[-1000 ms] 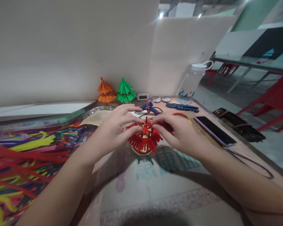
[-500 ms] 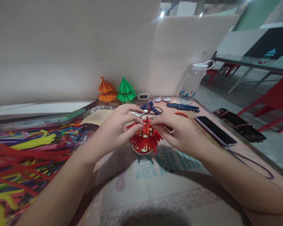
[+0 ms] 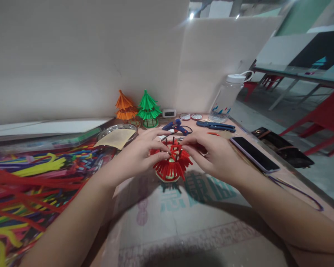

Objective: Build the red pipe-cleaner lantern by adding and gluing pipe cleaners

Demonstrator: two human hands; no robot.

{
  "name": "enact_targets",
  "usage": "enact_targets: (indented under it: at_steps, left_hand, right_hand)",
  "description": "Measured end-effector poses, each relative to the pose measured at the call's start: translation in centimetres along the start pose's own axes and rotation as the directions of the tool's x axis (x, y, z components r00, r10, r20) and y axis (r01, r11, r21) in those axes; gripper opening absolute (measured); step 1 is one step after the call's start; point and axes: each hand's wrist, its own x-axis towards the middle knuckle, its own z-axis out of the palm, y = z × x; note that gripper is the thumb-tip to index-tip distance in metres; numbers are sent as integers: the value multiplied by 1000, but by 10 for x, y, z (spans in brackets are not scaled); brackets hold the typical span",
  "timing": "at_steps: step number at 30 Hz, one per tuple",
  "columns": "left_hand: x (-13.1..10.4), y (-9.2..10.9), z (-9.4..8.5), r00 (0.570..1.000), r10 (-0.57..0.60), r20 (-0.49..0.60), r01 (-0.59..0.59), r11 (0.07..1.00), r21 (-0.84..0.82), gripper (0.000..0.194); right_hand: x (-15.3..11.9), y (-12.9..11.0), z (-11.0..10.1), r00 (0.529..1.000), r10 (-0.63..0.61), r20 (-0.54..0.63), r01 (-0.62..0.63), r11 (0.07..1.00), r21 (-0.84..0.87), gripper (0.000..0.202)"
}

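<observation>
Fingers bend in from both sides now, right over the red fringed pipe-cleaner model (image 3: 171, 170), which sits upright at the middle of the worktop (image 3: 183, 230), dark little posts (image 3: 177, 157) poking up from its top! Left hand (image 3: 144, 152) is at its left edge, thumb and fingers curved towards the posts; right hand (image 3: 213, 152) mirrors it, thumb and forefinger drawn close together at the upper right. Whether either one truly grips anything, we cannot tell from here.

Behind them, the glue gun (image 3: 177, 127) lies near the small digital clock (image 3: 169, 113), with the orange tiered model (image 3: 125, 107) and its green tiered neighbour (image 3: 147, 107) standing by the wall. Bottle (image 3: 225, 100) at the back right, smartphone (image 3: 254, 154) in front of it, and what a riot of loose pipe cleaners (image 3: 39, 185) over on the left!
</observation>
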Motion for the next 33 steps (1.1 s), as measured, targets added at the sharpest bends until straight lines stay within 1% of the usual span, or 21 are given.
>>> enact_targets:
  at_steps: [6, 9, 10, 13, 14, 15, 17, 19, 21, 23, 25, 28, 33]
  left_hand:
    - [3, 4, -1, 1000, -4, 21, 4, 1000, -6, 20]
    - [-1, 6, -5, 999, -23, 32, 24, 999, -24, 19]
    - [-3, 5, -7, 999, -42, 34, 43, 999, -33, 26]
    - [-10, -6, -11, 988, -143, 51, 146, 986, -77, 85]
    - [-11, -11, -11, 982, -173, 71, 180, 979, -100, 97]
    - [-12, -15, -10, 976, -194, 96, 205, 971, -127, 103]
    - [-11, -23, -5, 964, -209, 162, 237, 954, -182, 107]
    - [-8, -27, 1, 954, -204, 222, 255, 939, -233, 108]
    - [-6, -25, 8, 951, -186, 246, 253, 928, -274, 107]
    - [-5, -22, 11, 958, -149, 243, 218, 933, -286, 107]
    - [-6, -16, 13, 967, -120, 226, 174, 955, -241, 110]
    - [-8, -9, 11, 973, -101, 207, 129, 984, -126, 116]
    - [-9, 0, 11, 979, -76, 189, 84, 996, -34, 117]
  right_hand:
    - [0, 1, 1, 1000, -6, 7, 6, 1000, -14, 11]
    - [-1, 3, -1, 1000, 19, 20, -19, 1000, -2, 10]
    - [-1, 4, -2, 999, 34, 19, -34, 999, 1, 10]
    - [-1, 8, -6, 997, 80, -12, -80, 997, -8, 10]
    - [-1, 9, -7, 996, 87, -25, -88, 996, -19, 10]
    - [-1, 10, -8, 995, 90, -34, -91, 995, -30, 10]
    - [-1, 13, -9, 996, 82, -36, -84, 995, -54, 10]
    - [0, 16, -9, 997, 80, -23, -82, 993, -85, 9]
    - [1, 19, -8, 995, 102, 0, -101, 989, -112, 7]
    - [2, 23, -5, 989, 142, 36, -137, 983, -124, 6]
    - [3, 27, -3, 981, 178, 80, -169, 980, -106, 6]
    - [5, 32, 0, 970, 205, 135, -202, 979, -30, 4]
    - [5, 32, 0, 954, 254, 161, -269, 960, 80, 5]
